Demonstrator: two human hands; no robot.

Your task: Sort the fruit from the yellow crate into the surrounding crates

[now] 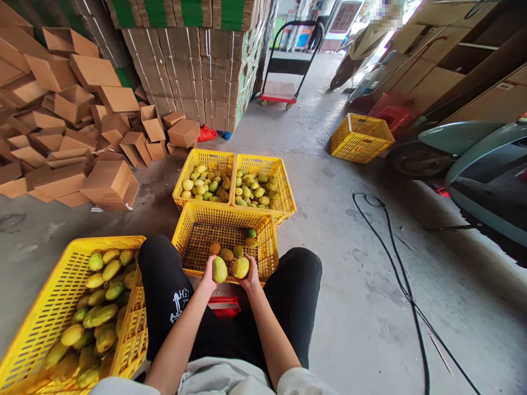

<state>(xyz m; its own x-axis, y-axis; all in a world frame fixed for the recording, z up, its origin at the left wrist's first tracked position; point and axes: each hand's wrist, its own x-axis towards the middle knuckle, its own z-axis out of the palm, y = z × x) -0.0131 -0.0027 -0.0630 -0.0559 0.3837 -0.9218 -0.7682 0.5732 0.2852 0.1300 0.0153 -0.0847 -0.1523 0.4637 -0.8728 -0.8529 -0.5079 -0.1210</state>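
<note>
My left hand (209, 274) is closed round a yellow-green fruit (219, 269). In my right hand (252, 274) is a second, yellower fruit (241, 267). Both are held side by side, a little apart, over the near edge of a yellow crate (269, 241) between my knees. Several fruits, one of them green (250, 233), lie on that crate's floor. Two more yellow crates, the left one (211, 156) and the right one (286, 184), stand just beyond it with many fruits inside. At my left, a large yellow crate (49, 291) holds bigger yellow-green fruits.
Small open cardboard boxes (109, 181) are heaped at the left, by stacked flat cardboard (181, 71). A hand cart (288, 90) stands at the back. On the right are a yellow crate (360, 140), a scooter (486, 164) and a black cable (395, 255) on the floor.
</note>
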